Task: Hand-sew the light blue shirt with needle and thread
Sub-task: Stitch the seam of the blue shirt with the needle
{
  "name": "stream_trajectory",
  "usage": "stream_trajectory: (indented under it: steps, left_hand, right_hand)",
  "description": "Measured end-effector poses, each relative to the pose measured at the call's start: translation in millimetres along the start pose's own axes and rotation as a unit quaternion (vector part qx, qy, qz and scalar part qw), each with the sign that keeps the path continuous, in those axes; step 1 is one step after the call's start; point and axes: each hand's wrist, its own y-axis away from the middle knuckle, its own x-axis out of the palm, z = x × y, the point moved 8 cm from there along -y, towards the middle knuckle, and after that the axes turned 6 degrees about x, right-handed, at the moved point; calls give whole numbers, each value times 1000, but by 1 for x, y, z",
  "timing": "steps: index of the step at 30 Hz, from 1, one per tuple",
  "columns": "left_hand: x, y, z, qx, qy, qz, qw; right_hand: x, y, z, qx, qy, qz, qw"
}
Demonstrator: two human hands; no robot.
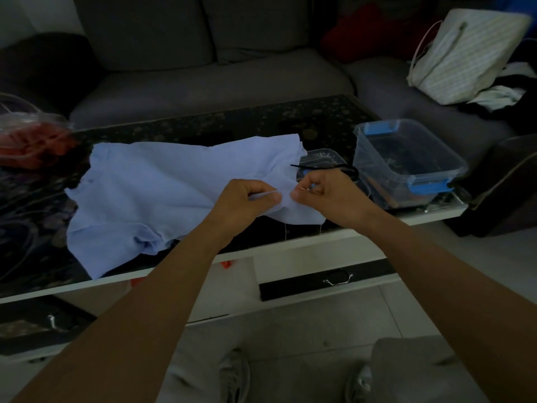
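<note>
Head view, looking down over both forearms at a dark patterned tabletop [203,123] in a dim room.

The light blue shirt [151,187] lies spread along the tabletop, its long axis running left to right. Its right-hand corner is drawn up at the near edge, right of the middle, and that raised corner sits between the two hands.

The left hand [247,200] pinches a fold of the cloth between thumb and fingers and holds it taut toward the other hand.

The right hand [327,193] is just beside it, touching the same fold from the right, with fingers curled and the thumb tip on the cloth. A small glint at its fingertips is probably the needle [302,188], gripped and aimed leftward into the fold. It is too small to be sure.

Faint pale thread [286,229] hangs below the cloth over the near edge.

The stitch site therefore lies directly left of the right hand, which is the nearer one to work it, while the left hand steadies the cloth.

Behind the right hand lie a black looped object [322,169] and, toward the right end of the table, a clear plastic box [406,158] with blue latches.
</note>
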Motion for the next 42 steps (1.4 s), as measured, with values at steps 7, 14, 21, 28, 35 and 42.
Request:
stream_trajectory:
  steps: [7, 14, 21, 28, 35, 42]
  left_hand:
    - [2, 0, -1, -17, 41, -4, 999]
    - [-1, 2, -1, -24, 40, -19, 999]
    - [0, 1, 3, -46, 54, -24, 997]
    - [-1, 0, 1, -52, 49, -34, 997]
    - [-1, 1, 2, -56, 57, -31, 996]
    - [-3, 1, 3, -60, 67, -34, 995]
  right_hand:
    - [-3, 1, -3, 2, -37, -10, 999]
    - [-6, 5, 0, -22, -70, 15, 997]
    - [-13, 12, 3, -68, -83, 12, 994]
    - [-10, 15, 5, -79, -70, 25, 994]
    - [-8, 14, 3, -84, -54, 31, 995]
    - [-8, 12, 5, -88, -42, 28, 995]
